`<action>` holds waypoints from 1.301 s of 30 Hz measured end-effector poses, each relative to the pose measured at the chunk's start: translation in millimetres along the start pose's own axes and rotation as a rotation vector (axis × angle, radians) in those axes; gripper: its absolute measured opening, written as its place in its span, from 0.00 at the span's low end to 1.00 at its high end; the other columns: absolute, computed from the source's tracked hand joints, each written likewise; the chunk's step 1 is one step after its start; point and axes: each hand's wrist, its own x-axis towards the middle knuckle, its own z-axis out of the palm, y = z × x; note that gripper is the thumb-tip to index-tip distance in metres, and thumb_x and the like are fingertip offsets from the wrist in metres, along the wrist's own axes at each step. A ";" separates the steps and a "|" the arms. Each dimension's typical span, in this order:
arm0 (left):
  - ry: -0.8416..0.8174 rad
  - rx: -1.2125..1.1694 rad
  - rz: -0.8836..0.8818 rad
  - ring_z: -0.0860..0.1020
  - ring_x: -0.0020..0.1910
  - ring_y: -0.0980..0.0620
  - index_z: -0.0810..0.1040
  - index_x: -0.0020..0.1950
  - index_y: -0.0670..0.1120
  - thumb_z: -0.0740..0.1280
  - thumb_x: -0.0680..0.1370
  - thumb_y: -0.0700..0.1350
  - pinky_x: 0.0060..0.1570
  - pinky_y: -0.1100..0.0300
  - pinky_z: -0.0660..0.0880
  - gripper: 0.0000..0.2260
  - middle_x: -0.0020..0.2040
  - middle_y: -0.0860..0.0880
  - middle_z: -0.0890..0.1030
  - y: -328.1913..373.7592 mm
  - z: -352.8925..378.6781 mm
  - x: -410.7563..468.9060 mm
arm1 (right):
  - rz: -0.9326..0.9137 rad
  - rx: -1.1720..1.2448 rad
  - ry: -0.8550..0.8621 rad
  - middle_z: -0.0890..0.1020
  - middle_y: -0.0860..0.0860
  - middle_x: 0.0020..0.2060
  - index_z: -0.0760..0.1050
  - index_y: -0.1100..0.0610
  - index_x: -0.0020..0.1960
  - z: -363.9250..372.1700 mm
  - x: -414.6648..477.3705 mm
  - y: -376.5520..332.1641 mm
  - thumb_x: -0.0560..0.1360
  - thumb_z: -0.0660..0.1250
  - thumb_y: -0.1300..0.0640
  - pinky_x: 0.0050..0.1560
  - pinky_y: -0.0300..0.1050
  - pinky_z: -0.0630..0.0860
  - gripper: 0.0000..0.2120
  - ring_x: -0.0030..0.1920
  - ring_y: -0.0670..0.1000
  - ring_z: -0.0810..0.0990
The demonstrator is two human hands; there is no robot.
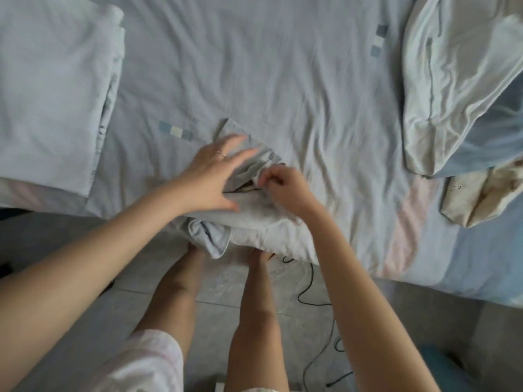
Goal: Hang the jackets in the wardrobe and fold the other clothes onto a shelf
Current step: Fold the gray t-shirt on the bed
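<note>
A wrinkled pale blue bedsheet point(297, 80) covers the bed, with a folded pale blue quilt point(53, 89) on its left side. At the near edge lies 1 crumpled pale grey cloth garment point(254, 222). The left hand point(212, 179) presses it with flat, spread fingers, and the right hand point(285, 190) pinches its gathered edge.

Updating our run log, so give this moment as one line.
step: folding | left hand: flat on pale garment | right hand: pinches its fold | place: bed edge
</note>
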 end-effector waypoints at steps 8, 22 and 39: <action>-0.056 -0.546 -0.036 0.78 0.40 0.56 0.72 0.47 0.52 0.71 0.73 0.43 0.44 0.58 0.73 0.09 0.40 0.54 0.79 39.0 -0.3 -16.4 | 0.020 0.486 0.017 0.70 0.44 0.47 0.65 0.52 0.51 12.8 -76.8 -10.7 0.67 0.74 0.59 0.45 0.33 0.72 0.21 0.45 0.41 0.74; 0.597 -0.961 0.005 0.69 0.35 0.63 0.70 0.40 0.43 0.57 0.82 0.37 0.41 0.69 0.67 0.11 0.35 0.52 0.72 148.8 -270.1 -88.7 | -0.409 0.055 -0.092 0.69 0.49 0.65 0.53 0.64 0.74 -84.5 -136.5 -276.0 0.64 0.72 0.62 0.56 0.30 0.68 0.44 0.61 0.35 0.69; 1.065 -1.230 0.260 0.78 0.44 0.55 0.77 0.41 0.47 0.59 0.82 0.44 0.56 0.60 0.74 0.12 0.40 0.50 0.80 286.9 -561.8 -219.3 | -0.822 -0.077 0.145 0.75 0.40 0.30 0.72 0.55 0.39 -292.2 -256.7 -510.0 0.73 0.63 0.74 0.39 0.28 0.67 0.14 0.33 0.37 0.71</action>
